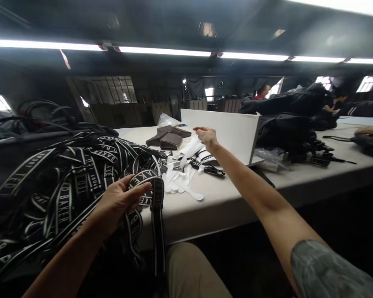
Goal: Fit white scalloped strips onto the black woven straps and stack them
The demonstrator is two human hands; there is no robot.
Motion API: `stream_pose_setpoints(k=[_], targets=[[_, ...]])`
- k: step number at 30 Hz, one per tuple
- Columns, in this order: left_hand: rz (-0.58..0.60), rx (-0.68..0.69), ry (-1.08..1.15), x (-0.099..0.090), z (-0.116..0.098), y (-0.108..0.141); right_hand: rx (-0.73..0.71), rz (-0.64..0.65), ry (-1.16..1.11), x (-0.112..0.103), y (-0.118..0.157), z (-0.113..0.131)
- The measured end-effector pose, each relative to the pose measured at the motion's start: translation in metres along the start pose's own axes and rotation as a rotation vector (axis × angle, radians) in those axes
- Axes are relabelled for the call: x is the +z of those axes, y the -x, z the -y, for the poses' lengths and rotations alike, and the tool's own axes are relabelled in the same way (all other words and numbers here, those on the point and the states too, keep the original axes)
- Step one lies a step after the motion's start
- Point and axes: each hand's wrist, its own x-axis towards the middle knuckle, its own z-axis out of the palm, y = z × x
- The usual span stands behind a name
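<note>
My left hand (pixel 119 200) is closed on a black strap (pixel 157 207) with white lettering and pale edge lines; the strap loops over the fingers and hangs down past the table edge. A large heap of the same lettered straps (pixel 65 182) lies at the left, around and behind that hand. My right hand (pixel 207 137) is raised over the table, fingers bent together; whether anything is between the fingertips is too small to tell. Below it lie white strips with rounded ends (pixel 182 180). Dark brown folded pieces (pixel 169 137) lie just left of my right hand.
A white upright panel (pixel 224 130) stands on the pale table (pixel 220 190) behind my right arm. Black bags (pixel 289 124) are piled at the right, with clear plastic (pixel 272 159) beside them. A clear bag (pixel 168 120) lies at the back. People are partly visible in the right background.
</note>
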Motion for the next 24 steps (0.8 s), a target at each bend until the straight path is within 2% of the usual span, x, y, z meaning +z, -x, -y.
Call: stream_pose_setpoints(k=[2,4,6,8,10,12,14,16,20,22,24], targets=[[0.017,-0.015,0.027,-0.002,-0.001,0.002,0.049,0.057,0.057,0.018,0.008,-0.038],[0.033,-0.032,0.066,-0.004,-0.007,0.003,0.061,0.133,0.126,0.035,0.018,-0.066],[0.043,-0.084,0.087,-0.005,-0.016,0.003,0.029,0.183,0.187,0.048,0.031,-0.078],[0.046,-0.136,0.091,-0.005,-0.025,0.003,-0.047,0.267,0.156,0.056,0.05,-0.077],[0.062,-0.139,0.097,-0.003,-0.03,0.003,-0.115,0.527,-0.077,0.061,0.074,-0.066],[0.082,-0.083,0.125,0.002,-0.035,0.004,-0.13,0.883,-0.401,0.066,0.102,-0.053],[0.059,0.012,0.173,0.01,-0.04,0.003,-0.092,1.11,-0.599,0.074,0.131,-0.046],[-0.017,0.124,0.206,0.019,-0.045,0.001,-0.03,1.168,-0.653,0.082,0.158,-0.048],[-0.138,0.352,0.133,0.025,-0.05,-0.005,0.186,1.206,-0.853,0.089,0.202,-0.072],[-0.164,0.373,0.085,0.021,-0.045,-0.01,0.308,1.2,-0.991,0.087,0.219,-0.084],[-0.203,0.308,0.076,0.015,-0.033,-0.016,0.411,1.183,-1.115,0.083,0.234,-0.091]])
